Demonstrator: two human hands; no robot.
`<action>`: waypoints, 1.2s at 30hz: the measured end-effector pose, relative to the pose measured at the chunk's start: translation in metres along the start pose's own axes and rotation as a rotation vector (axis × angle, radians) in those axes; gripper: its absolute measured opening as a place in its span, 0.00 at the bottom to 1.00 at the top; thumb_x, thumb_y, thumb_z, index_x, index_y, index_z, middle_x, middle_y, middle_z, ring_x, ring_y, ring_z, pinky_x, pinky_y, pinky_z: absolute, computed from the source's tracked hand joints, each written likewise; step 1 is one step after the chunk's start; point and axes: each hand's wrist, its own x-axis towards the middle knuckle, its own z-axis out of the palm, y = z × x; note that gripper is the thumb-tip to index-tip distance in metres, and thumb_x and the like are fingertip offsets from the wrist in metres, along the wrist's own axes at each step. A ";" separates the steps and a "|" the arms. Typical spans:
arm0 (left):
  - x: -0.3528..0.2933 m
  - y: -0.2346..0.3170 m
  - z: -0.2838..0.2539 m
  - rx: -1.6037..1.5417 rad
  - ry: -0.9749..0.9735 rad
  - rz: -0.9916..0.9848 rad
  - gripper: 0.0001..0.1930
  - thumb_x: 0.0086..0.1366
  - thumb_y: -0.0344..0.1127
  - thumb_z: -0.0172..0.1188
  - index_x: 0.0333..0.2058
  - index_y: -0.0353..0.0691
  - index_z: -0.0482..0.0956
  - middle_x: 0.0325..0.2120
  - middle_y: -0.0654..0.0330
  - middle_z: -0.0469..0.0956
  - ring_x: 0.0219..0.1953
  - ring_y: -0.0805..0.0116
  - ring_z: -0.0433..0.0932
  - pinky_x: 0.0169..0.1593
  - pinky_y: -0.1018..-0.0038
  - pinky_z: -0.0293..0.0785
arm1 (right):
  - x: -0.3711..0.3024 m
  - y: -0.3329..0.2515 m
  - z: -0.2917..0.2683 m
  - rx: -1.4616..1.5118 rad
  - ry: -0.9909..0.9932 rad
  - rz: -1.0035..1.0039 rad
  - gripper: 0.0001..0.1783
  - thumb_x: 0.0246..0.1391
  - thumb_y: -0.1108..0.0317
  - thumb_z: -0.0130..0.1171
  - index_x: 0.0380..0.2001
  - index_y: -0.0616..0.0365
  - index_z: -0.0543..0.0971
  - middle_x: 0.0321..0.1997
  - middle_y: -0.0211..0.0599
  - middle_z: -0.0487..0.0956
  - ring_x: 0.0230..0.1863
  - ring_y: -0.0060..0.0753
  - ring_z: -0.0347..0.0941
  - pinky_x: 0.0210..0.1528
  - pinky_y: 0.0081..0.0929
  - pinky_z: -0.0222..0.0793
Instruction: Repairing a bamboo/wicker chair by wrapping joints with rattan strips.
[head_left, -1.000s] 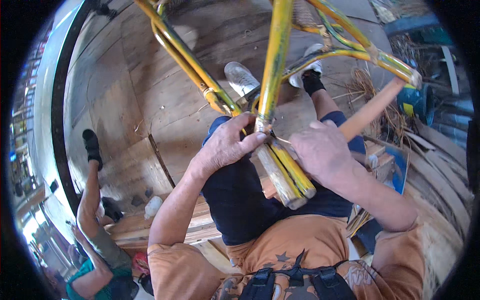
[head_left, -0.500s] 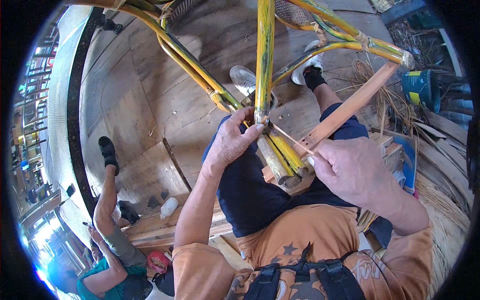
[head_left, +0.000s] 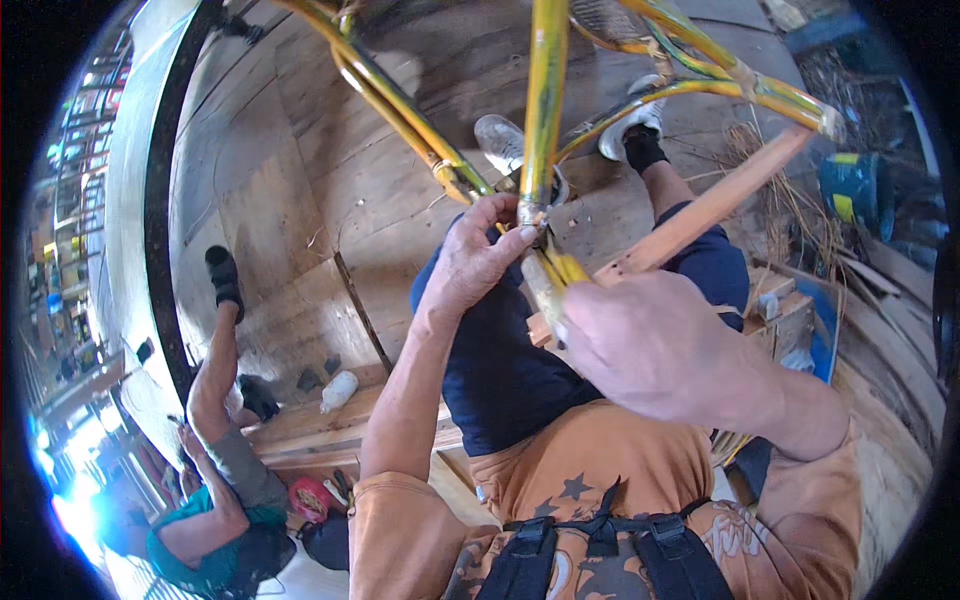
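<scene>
An upright yellow-and-green rattan pole point(head_left: 545, 110) of a furniture frame stands in front of me, its low end meeting a pair of short pole ends point(head_left: 545, 285) between my knees. At that joint my left hand point(head_left: 465, 265) pinches the pole's wrapped lower end, thumb in front and fingers curled behind. My right hand point(head_left: 640, 335) is closed in a fist just to the right and nearer to me, covering much of the short pole ends. The thin pale binding strip it gripped earlier is mostly hidden by the fist and blurred.
A wooden bar point(head_left: 715, 205) slants from the joint to the frame's curved right leg point(head_left: 745, 88). A dark green bucket point(head_left: 855, 195) and loose strips point(head_left: 765, 215) lie right. At left, a person point(head_left: 210, 530) sits near a white bottle point(head_left: 339, 391) and a long table edge point(head_left: 157, 200).
My right hand has moved left and toward me, from beside the joint to over the short pole ends. My left hand keeps its pinch. The whole view has shifted slightly.
</scene>
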 end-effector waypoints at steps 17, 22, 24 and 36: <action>-0.024 0.002 0.015 -0.461 0.139 -0.091 0.09 0.63 0.32 0.58 0.40 0.36 0.79 0.36 0.69 0.76 0.37 0.82 0.71 0.45 0.83 0.67 | 0.190 0.040 0.040 0.338 -0.459 0.582 0.05 0.43 0.73 0.56 0.19 0.63 0.77 0.11 0.26 0.67 0.09 0.15 0.58 0.10 0.20 0.50; -0.033 0.002 0.012 -0.515 0.102 -0.086 0.10 0.66 0.34 0.56 0.40 0.36 0.79 0.35 0.70 0.76 0.37 0.81 0.70 0.45 0.82 0.66 | 0.189 0.040 0.041 0.538 -0.432 0.665 0.05 0.45 0.72 0.56 0.21 0.64 0.75 0.12 0.23 0.66 0.09 0.13 0.55 0.09 0.16 0.44; -0.030 0.002 0.017 -0.467 0.201 -0.152 0.11 0.66 0.34 0.55 0.42 0.35 0.78 0.35 0.70 0.76 0.36 0.81 0.70 0.45 0.82 0.67 | 0.190 0.046 0.047 0.553 -0.412 0.659 0.06 0.47 0.71 0.56 0.22 0.64 0.75 0.13 0.23 0.66 0.09 0.13 0.55 0.10 0.16 0.44; -0.014 -0.016 0.044 -0.167 0.628 0.099 0.13 0.66 0.38 0.53 0.38 0.36 0.81 0.22 0.50 0.80 0.25 0.62 0.80 0.31 0.71 0.73 | 0.043 0.013 -0.173 -0.902 -0.387 0.609 0.16 0.56 0.55 0.56 0.28 0.60 0.77 0.26 0.35 0.72 0.29 0.32 0.69 0.33 0.32 0.66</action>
